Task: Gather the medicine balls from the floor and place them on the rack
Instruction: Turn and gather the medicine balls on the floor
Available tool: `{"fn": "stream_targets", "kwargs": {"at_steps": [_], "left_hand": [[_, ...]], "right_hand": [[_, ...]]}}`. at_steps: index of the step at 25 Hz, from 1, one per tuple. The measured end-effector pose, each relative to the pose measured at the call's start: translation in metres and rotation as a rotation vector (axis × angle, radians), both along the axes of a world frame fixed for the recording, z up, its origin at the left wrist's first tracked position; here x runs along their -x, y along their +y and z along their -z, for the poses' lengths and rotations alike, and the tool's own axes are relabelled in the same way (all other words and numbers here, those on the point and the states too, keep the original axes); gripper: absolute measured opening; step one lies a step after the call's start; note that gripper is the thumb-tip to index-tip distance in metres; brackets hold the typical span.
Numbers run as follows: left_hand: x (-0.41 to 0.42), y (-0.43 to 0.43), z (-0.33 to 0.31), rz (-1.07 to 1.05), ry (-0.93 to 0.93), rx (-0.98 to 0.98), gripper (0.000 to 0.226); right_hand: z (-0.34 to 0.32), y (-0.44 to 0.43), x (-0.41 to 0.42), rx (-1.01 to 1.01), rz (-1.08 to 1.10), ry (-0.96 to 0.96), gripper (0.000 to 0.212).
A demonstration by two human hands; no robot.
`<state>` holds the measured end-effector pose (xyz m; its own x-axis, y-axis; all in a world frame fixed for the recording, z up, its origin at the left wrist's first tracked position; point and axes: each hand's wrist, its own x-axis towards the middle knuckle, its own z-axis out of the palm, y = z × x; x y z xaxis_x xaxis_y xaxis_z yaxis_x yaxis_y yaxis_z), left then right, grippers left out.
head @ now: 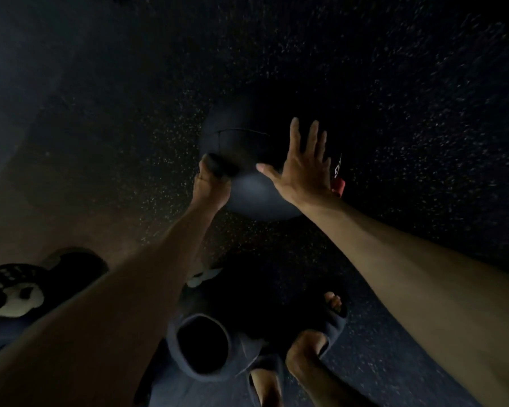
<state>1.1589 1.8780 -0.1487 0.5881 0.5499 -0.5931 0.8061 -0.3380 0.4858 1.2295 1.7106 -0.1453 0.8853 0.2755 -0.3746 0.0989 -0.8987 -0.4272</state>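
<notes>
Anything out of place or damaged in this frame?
Nothing stands out: the medicine ball looks whole, left hand gripping its edge, right hand open over it, speckled floor around. The dark frame would hide fine damage.

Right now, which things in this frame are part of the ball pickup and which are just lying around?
Job: medicine ball; left hand gripping its edge; right hand flat on it. No rack in view.
Not job: black-and-white shoe; dark slide sandal; speckled floor.
</notes>
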Motion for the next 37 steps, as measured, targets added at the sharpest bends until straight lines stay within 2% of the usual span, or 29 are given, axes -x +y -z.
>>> {"fn": "stream_targets", "kwargs": {"at_steps": [2,4,6,8,11,15,17,19,21,24,25,27,28,30,31,32,34,35,37], "left_hand": [[-0.010,0.011,0.010,-0.061,-0.033,-0.013,0.052],[-0.024,0.015,0.007,-0.081,-0.091,0.051,0.062],[-0.039,0.013,0.010,-0.029,-0.089,0.061,0.083],[-0.044,-0.004,0.011,0.136,-0.025,-0.014,0.095],[-0.035,-0.049,0.002,0.359,-0.012,-0.134,0.083],[-0.024,-0.102,-0.010,0.455,-0.123,-0.203,0.083],[-0.020,-0.123,-0.010,0.541,-0.171,-0.230,0.078],[-0.014,-0.152,-0.013,0.673,-0.232,-0.291,0.074],[-0.011,-0.180,-0.017,0.841,-0.291,-0.338,0.073],[-0.019,-0.209,-0.023,1.062,-0.387,-0.287,0.076],[-0.023,-0.215,-0.025,1.125,-0.432,-0.250,0.079],[-0.038,-0.219,-0.029,1.216,-0.517,-0.166,0.079],[-0.047,-0.217,-0.030,1.213,-0.564,-0.148,0.073],[-0.067,-0.198,-0.027,1.072,-0.607,-0.213,0.064],[-0.079,-0.186,-0.024,0.962,-0.545,-0.250,0.071],[-0.090,-0.173,-0.021,0.846,-0.398,-0.236,0.087],[-0.108,-0.154,-0.015,0.680,-0.055,-0.096,0.123],[-0.112,-0.153,-0.012,0.656,0.026,-0.020,0.136],[-0.108,-0.167,-0.010,0.671,0.015,0.047,0.144]], "right_hand": [[0.013,-0.006,0.008,-0.015,0.063,-0.041,0.109],[0.019,-0.023,0.019,-0.037,0.109,-0.076,0.105],[0.025,-0.043,0.028,-0.085,0.141,-0.064,0.104],[0.029,-0.063,0.033,-0.161,0.195,-0.012,0.104],[0.031,-0.095,0.037,-0.269,0.281,0.102,0.103],[0.030,-0.135,0.043,-0.266,0.420,0.218,0.092],[0.022,-0.147,0.050,-0.249,0.494,0.138,0.074],[0.009,-0.158,0.058,-0.259,0.532,-0.023,0.068],[0.001,-0.164,0.066,-0.283,0.458,-0.094,0.080],[0.006,-0.169,0.070,-0.170,0.286,-0.053,0.111],[0.008,-0.172,0.067,-0.142,0.288,-0.027,0.117],[0.008,-0.178,0.056,-0.155,0.403,0.041,0.116],[0.009,-0.183,0.048,-0.173,0.459,0.063,0.114],[0.011,-0.189,0.034,-0.203,0.523,0.088,0.114],[0.014,-0.193,0.029,-0.205,0.545,0.089,0.114],[0.016,-0.196,0.027,-0.206,0.566,0.092,0.114],[0.023,-0.201,0.028,-0.226,0.585,0.100,0.114],[0.025,-0.204,0.031,-0.239,0.592,0.098,0.113],[0.031,-0.219,0.040,-0.264,0.615,0.107,0.113]]}}
